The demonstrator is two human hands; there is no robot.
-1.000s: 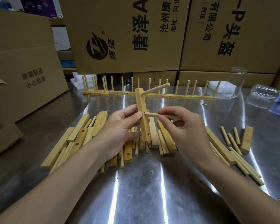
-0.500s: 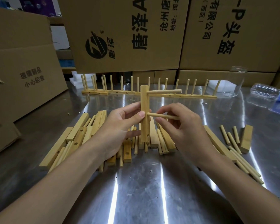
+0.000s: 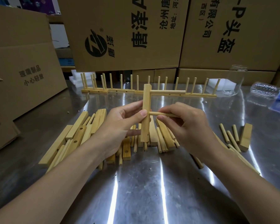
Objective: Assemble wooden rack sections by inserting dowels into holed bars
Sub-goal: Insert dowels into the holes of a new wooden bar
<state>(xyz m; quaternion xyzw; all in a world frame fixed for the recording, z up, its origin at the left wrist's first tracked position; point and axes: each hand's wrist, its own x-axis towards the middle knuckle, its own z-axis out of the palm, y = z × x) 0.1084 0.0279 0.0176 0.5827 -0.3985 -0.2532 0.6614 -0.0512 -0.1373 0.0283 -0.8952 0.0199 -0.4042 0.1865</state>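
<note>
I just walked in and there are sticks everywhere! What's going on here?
A person is building a wooden rack piece. The left hand holds a holed bar upright above the metal table. A first dowel already sticks out near its top. The right hand pinches a second dowel with its tip against the bar's side, lower down. Finished sections stand in a row at the back, and loose bars and loose dowels lie waiting.

Upright holed bar (image 3: 146,113) (2 dowels (image 3: 167,92) sideways)
</note>
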